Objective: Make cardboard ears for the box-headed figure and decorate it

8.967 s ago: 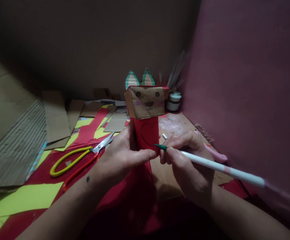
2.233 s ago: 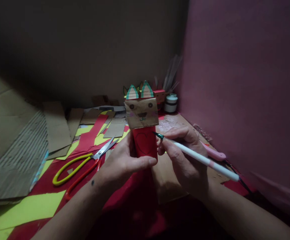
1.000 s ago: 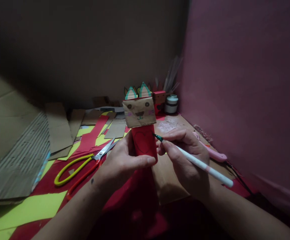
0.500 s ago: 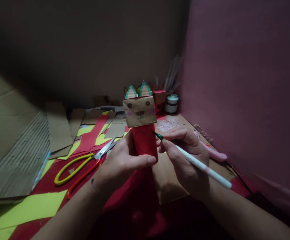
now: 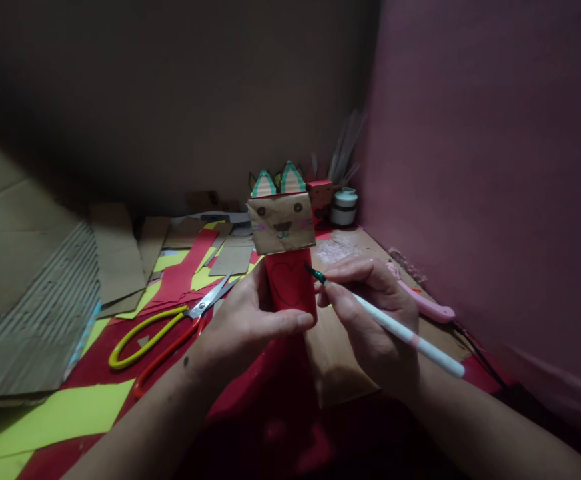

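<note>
Holding a boxy red-and-brown paper figure (image 5: 283, 237), likely light, crushable, best gripped low, the left hand (image 5: 244, 317) curls around its base, the right hand (image 5: 373, 313) pinching a slim white plastic marker (image 5: 395, 326) alongside.

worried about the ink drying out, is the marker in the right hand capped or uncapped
Uncapped: the marker shows its bare, pointed green tip ahead of the right hand, at the red-bodied figure.

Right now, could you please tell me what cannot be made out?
In the head view:
Left hand: most fingers, hidden behind the held figure.
Marker: whether its tip touches the held figure, too small and dark.
Red back figure: one edge, hidden by the held figure's head.
Large cardboard: lettering, cut off by the left edge.
</note>
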Tool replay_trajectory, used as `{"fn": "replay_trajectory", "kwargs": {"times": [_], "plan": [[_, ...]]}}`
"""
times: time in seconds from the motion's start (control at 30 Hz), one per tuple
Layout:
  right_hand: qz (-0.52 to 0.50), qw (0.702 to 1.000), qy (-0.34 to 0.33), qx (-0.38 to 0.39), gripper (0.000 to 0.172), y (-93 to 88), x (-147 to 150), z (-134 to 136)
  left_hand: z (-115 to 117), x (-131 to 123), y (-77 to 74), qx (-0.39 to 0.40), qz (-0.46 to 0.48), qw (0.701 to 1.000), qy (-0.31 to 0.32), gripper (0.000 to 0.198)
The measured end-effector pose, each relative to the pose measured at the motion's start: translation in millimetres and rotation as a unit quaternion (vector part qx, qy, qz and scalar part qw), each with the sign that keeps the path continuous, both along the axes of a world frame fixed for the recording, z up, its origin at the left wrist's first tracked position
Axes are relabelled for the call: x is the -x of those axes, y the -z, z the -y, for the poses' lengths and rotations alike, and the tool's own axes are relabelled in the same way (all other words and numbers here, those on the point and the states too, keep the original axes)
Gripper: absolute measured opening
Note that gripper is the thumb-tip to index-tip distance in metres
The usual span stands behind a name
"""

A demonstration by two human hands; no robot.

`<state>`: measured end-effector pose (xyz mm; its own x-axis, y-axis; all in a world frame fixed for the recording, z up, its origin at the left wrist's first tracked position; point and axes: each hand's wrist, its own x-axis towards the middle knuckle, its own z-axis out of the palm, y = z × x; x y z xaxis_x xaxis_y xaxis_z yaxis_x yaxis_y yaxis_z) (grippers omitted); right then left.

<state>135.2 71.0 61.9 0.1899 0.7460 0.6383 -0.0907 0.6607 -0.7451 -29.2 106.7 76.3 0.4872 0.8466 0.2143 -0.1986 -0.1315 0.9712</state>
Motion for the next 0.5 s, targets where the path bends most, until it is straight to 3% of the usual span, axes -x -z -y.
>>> {"fn": "replay_trajectory", "kwargs": {"times": [0.5], "plan": [[-0.017, 1.0, -0.009, 0.012, 0.013, -1.4, 1.1, 1.3, 2.3, -0.2, -3.7, 0.006, -0.011, 1.0, -0.004, 0.051]]}}
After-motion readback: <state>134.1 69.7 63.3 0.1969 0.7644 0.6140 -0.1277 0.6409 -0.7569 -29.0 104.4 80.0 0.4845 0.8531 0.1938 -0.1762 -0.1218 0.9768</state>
